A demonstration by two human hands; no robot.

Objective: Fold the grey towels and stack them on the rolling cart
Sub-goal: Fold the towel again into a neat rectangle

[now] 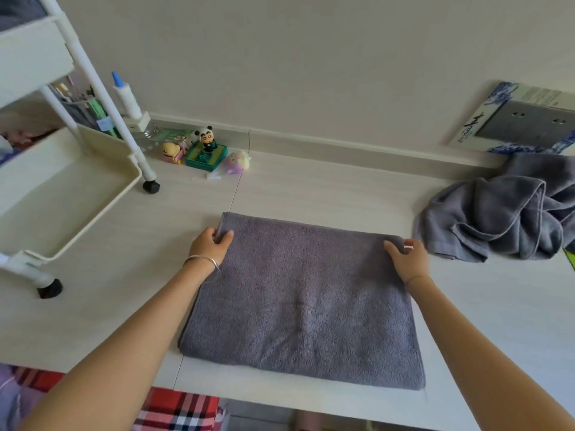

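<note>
A grey towel point(298, 293) lies flat on the pale floor, folded into a rectangle. My left hand point(210, 244) pinches its far left corner, thumb on top. My right hand point(406, 258) grips the far right corner the same way. A heap of crumpled grey towels point(497, 219) lies to the right, apart from the flat one. The white rolling cart point(62, 181) stands at the left, and the part of its bottom tray that shows holds nothing.
Small toy figures point(205, 149) and a panda figurine sit by the wall beside the cart. A black caster point(151, 186) stands near the towel's far left. A blue-and-white box point(516, 119) leans on the wall at right. Red plaid fabric point(177, 409) is at the bottom edge.
</note>
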